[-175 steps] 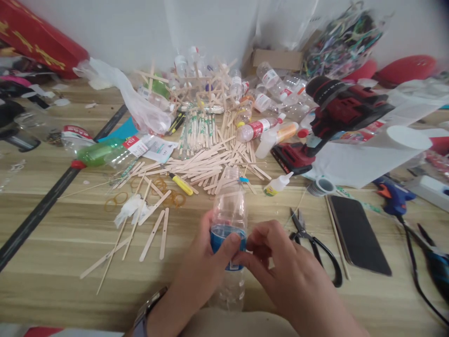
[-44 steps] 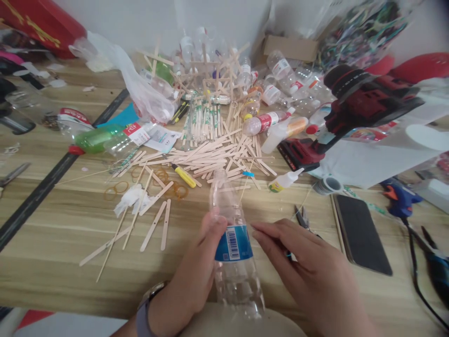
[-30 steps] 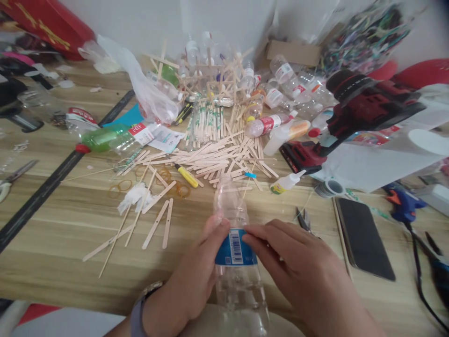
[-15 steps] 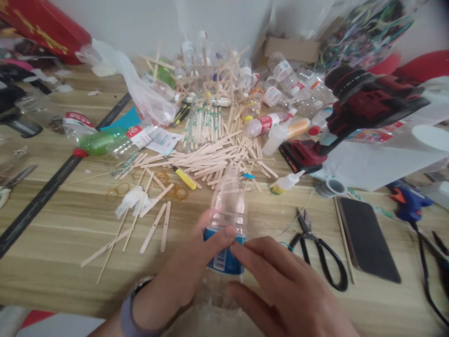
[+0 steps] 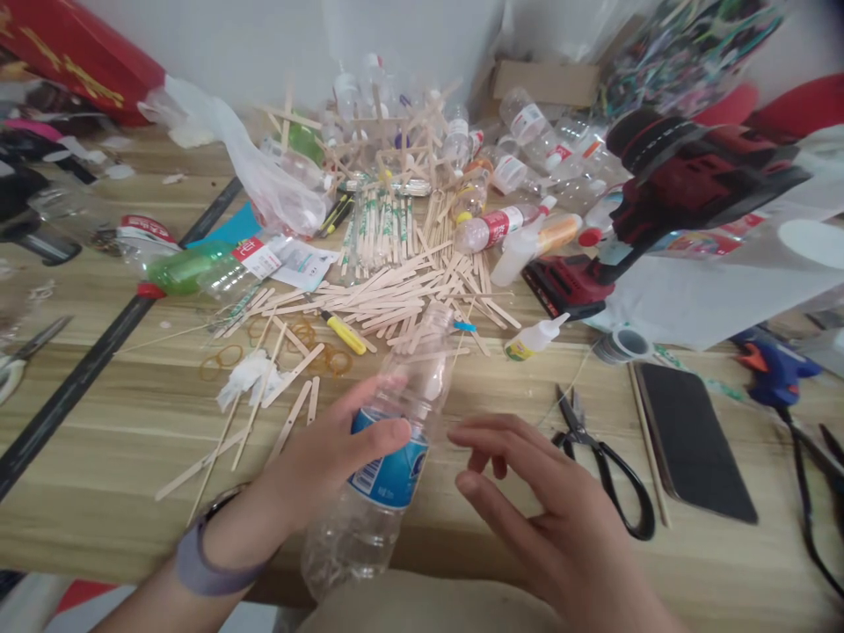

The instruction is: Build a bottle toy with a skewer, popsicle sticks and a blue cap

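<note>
A clear plastic bottle (image 5: 389, 457) with a blue label is tilted over the table's front edge, its capless neck pointing away from me. Around its labelled middle is my left hand (image 5: 343, 440), thumb across the label. My right hand (image 5: 534, 501) hovers just right of the bottle, not touching it, fingers apart and curved, with nothing in them. Beyond that hand lie black-handled scissors (image 5: 603, 457). Past the bottle's neck spreads a heap of wooden craft sticks (image 5: 382, 303), and a yellow utility knife (image 5: 344, 332) rests at its near side.
To the right are a phone (image 5: 695, 440), a small glue bottle (image 5: 535, 339), a blue glue gun (image 5: 768, 374) and a red cordless drill (image 5: 699, 185) standing on its battery. Several plastic bottles pile up at the back. A green bottle (image 5: 191, 265) and rubber bands (image 5: 303, 338) are on the left.
My right hand has come off the bottle's label and moved right, its fingers parting. My left hand has tilted the bottle, swinging its base to the left and turning the label.
</note>
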